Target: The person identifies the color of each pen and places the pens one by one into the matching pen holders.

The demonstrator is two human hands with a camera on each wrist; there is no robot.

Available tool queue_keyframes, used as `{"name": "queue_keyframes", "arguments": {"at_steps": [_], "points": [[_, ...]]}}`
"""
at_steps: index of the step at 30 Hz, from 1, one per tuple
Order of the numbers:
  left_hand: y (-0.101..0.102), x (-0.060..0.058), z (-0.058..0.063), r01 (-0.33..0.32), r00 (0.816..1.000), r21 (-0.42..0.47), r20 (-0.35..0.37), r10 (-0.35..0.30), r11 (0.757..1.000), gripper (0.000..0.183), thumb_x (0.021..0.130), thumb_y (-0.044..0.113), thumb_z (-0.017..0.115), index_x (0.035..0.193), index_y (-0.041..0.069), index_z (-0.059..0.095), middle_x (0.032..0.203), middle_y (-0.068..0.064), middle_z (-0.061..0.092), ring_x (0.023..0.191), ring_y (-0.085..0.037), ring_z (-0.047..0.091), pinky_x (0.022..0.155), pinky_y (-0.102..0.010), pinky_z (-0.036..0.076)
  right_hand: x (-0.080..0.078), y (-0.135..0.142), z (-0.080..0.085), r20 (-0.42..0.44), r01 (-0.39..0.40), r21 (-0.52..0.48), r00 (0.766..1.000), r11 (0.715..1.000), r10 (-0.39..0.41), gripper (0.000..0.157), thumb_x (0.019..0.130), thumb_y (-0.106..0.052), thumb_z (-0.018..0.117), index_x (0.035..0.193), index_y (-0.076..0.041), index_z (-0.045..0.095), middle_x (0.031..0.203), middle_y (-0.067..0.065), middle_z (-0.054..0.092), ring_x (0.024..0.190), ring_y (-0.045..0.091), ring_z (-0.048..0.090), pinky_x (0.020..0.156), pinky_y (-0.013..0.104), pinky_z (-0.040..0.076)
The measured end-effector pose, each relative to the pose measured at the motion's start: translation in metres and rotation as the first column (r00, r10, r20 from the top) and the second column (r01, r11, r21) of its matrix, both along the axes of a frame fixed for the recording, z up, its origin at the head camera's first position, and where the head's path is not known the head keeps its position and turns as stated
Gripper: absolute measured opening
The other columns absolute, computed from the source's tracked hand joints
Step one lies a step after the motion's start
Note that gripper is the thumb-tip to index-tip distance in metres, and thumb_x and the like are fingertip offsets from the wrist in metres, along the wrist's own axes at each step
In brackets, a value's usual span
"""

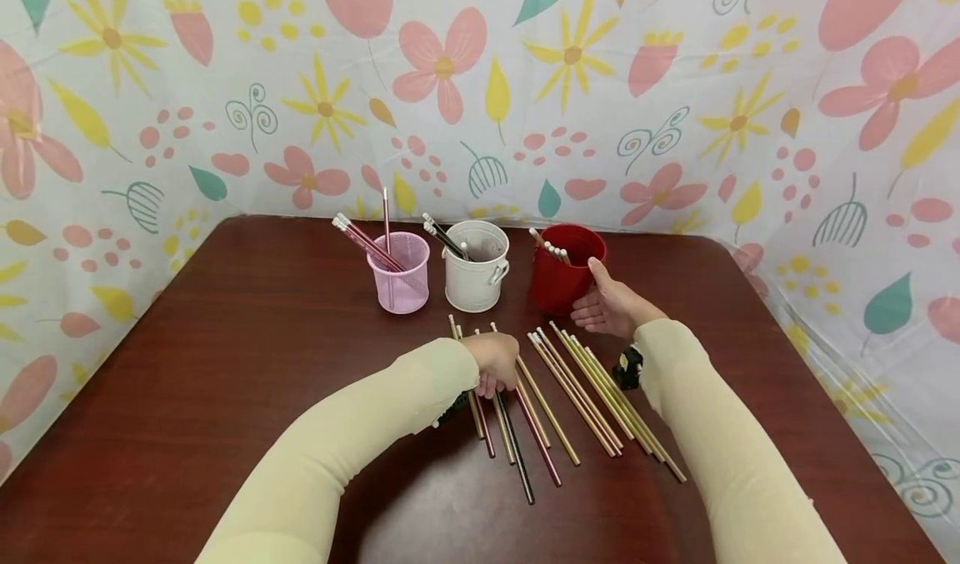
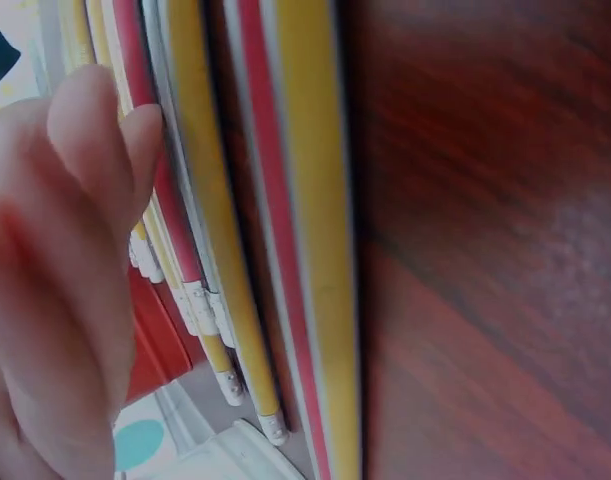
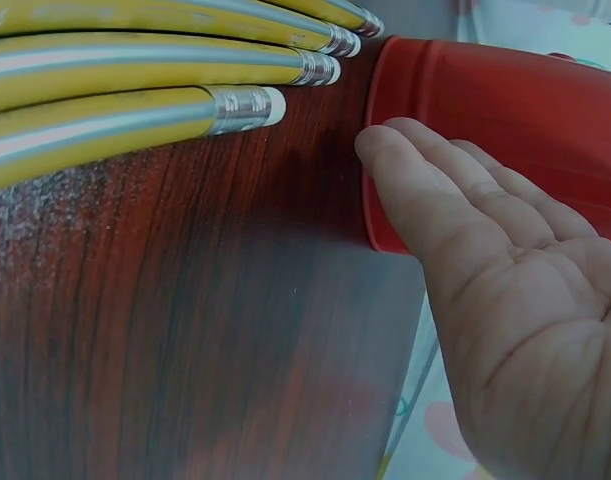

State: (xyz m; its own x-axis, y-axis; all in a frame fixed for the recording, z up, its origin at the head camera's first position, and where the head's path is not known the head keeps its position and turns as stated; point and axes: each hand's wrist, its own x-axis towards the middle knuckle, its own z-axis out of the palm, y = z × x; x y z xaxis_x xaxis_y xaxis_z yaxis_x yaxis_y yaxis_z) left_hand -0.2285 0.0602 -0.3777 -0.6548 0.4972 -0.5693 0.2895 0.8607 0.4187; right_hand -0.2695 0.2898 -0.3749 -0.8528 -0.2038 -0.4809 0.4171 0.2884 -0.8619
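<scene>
My left hand (image 1: 497, 362) reaches down with bent fingers over a loose spread of mixed pencils. In the left wrist view its fingertips (image 2: 140, 135) overlap a red pencil (image 2: 190, 235); whether they pinch it or only touch it cannot be told. A yellow pencil (image 2: 320, 200) lies closer to that camera. My right hand (image 1: 609, 304) has its fingers extended along the side of the red bucket (image 1: 558, 285), thumb by the rim. Several gold-yellow pencils (image 1: 618, 401) with white erasers lie in a row below it. A few eraser-tipped pencils (image 1: 557, 253) lean inside the red bucket.
Left of the red bucket stand a white bucket (image 1: 472, 285) holding dark pencils (image 1: 442, 235) and a pink mesh cup (image 1: 408, 289) holding dark red pencils (image 1: 371, 243). All three stand towards the back of the brown table (image 1: 225, 322), before a flower-patterned sheet (image 1: 442, 72).
</scene>
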Motion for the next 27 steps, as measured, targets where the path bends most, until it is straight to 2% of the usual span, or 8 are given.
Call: {"name": "queue_keyframes", "arguments": {"at_steps": [4,9,13,16,19,23,27], "points": [[-0.002,-0.002,-0.003,0.026,0.999,-0.062,-0.021,-0.027,0.998,0.027,0.09,0.008,0.061,0.064,0.001,0.063,0.053,-0.008,0.061,0.039,-0.013,0.052,0.039,-0.018,0.042,0.0,0.0,-0.001,-0.001,0.011,-0.005,1.0,1.0,-0.011,0.102,0.092,-0.069,0.01,0.139,0.021,0.024,0.142,0.037,0.032,0.129,0.043,0.04,0.109,0.046,0.032],[-0.007,-0.006,-0.005,0.006,1.0,-0.07,-0.025,-0.008,0.998,0.028,0.089,0.009,0.062,0.063,-0.001,0.063,0.052,-0.008,0.062,0.037,-0.013,0.05,0.037,-0.018,0.039,-0.002,0.002,-0.001,-0.02,0.011,0.015,1.0,1.0,-0.01,0.103,0.092,-0.07,0.011,0.136,0.021,0.028,0.137,0.036,0.041,0.113,0.035,0.055,0.103,0.042,0.04],[-0.01,-0.005,-0.009,-0.048,0.999,-0.031,-0.015,0.047,0.998,0.029,0.089,0.009,0.063,0.062,-0.002,0.062,0.049,-0.008,0.06,0.035,-0.012,0.047,0.035,-0.018,0.037,-0.002,0.002,-0.002,-0.022,0.012,0.02,1.0,1.0,-0.012,0.099,0.093,-0.069,0.012,0.131,0.02,0.034,0.119,0.027,0.059,0.097,0.025,0.062,0.09,0.035,0.049],[-0.012,-0.003,-0.011,-0.069,0.997,0.005,-0.02,0.069,0.998,0.029,0.087,0.008,0.063,0.06,-0.002,0.061,0.047,-0.007,0.059,0.034,-0.012,0.046,0.035,-0.018,0.035,-0.002,0.002,-0.003,-0.02,0.012,0.019,1.0,1.0,-0.012,0.099,0.093,-0.069,0.012,0.129,0.02,0.036,0.112,0.022,0.063,0.093,0.022,0.063,0.088,0.034,0.05],[-0.013,-0.002,-0.01,-0.064,0.998,0.025,-0.027,0.065,0.998,0.028,0.087,0.007,0.063,0.061,0.0,0.06,0.048,-0.006,0.059,0.034,-0.011,0.046,0.036,-0.018,0.035,-0.002,0.002,-0.002,-0.022,0.011,0.029,1.0,1.0,-0.011,0.101,0.092,-0.07,0.01,0.13,0.021,0.035,0.118,0.026,0.059,0.094,0.023,0.063,0.089,0.034,0.049],[-0.014,-0.002,-0.006,-0.076,0.997,0.079,-0.018,0.077,0.994,0.028,0.087,0.008,0.062,0.06,0.002,0.06,0.05,-0.006,0.061,0.038,-0.012,0.05,0.038,-0.019,0.04,-0.001,0.001,-0.001,-0.028,0.008,0.043,1.0,0.999,-0.007,0.103,0.092,-0.07,0.009,0.133,0.021,0.032,0.128,0.032,0.052,0.096,0.023,0.063,0.09,0.034,0.05],[-0.018,-0.002,0.001,-0.121,0.993,0.211,0.038,0.116,0.97,0.023,0.086,0.006,0.061,0.063,0.003,0.059,0.056,-0.008,0.062,0.044,-0.015,0.056,0.044,-0.025,0.051,-0.001,0.001,-0.001,-0.026,0.009,0.045,1.0,0.999,-0.007,0.103,0.092,-0.07,0.01,0.134,0.021,0.032,0.128,0.031,0.053,0.094,0.022,0.063,0.088,0.033,0.05]]}}
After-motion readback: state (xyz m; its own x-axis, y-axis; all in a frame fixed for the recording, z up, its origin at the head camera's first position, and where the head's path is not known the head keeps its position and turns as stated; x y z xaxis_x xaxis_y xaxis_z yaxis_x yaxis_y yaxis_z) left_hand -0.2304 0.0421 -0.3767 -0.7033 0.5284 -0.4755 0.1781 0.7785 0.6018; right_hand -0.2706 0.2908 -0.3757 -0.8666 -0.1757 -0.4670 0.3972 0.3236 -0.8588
